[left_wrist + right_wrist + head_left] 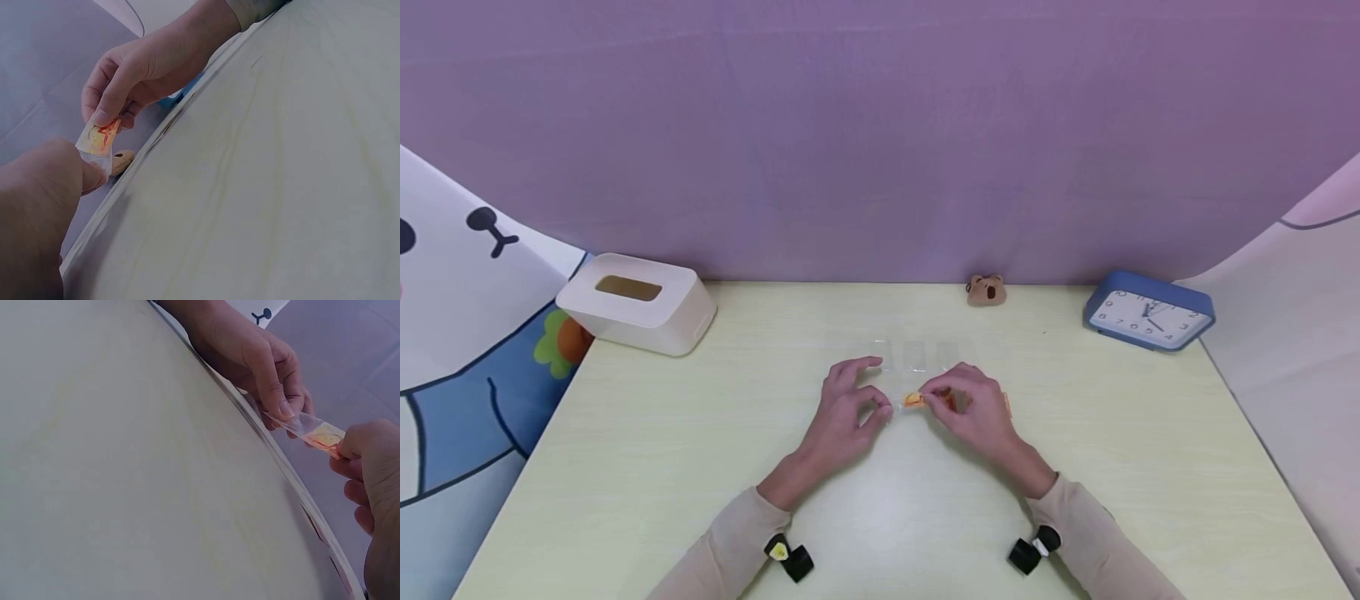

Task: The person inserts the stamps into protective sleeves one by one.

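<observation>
Between the two hands is a small clear plastic sleeve [299, 424] with an orange and yellow printed piece [101, 136] in or against it; whether it lies fully inside I cannot tell. My left hand [848, 410] pinches the clear end of the sleeve between thumb and finger. At the printed end, my right hand [977, 410] grips with thumb and fingertips, covering part of the print. More clear sleeves [914, 356] lie in a row on the table just beyond the hands. An orange-edged item [1007, 406] shows partly from behind the right hand.
A white tissue box [688, 321] stands at the table's back left. Toward the back edge sits a small brown bear-shaped figure [987, 290]. A blue clock [1150, 312] is at the back right. Purple cloth [880, 150] hangs behind the pale table [700, 467].
</observation>
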A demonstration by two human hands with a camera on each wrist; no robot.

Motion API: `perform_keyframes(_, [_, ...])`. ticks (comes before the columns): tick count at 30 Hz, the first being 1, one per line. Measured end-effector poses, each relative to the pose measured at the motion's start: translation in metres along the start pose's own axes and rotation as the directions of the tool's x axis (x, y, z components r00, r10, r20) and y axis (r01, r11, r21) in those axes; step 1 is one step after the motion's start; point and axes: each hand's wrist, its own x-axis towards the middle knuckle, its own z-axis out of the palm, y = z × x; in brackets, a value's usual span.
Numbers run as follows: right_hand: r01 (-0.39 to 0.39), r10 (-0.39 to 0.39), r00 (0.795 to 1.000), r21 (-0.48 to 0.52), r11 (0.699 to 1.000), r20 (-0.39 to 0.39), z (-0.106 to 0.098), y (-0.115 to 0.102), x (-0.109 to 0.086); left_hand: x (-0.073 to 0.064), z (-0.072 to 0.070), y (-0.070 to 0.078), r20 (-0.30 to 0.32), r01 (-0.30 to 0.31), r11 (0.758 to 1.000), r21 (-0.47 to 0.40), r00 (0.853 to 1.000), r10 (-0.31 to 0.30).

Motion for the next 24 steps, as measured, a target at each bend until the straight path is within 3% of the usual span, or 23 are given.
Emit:
perform_keyframes(15, [-0.016,0.019,0.996,-0.031,0.999,0.092,-0.0032,-0.0007,0.0007,-0.0001,-0.0007,0.0005,0.012,-0.033,0.995,0.091,0.999,0.032])
perform_keyframes(24, [-0.027,0.029,0.994,-0.018,0.999,0.107,-0.0015,-0.0002,0.0001,0.0,0.0003,0.0011,0.026,-0.044,0.995,0.092,0.999,0.042])
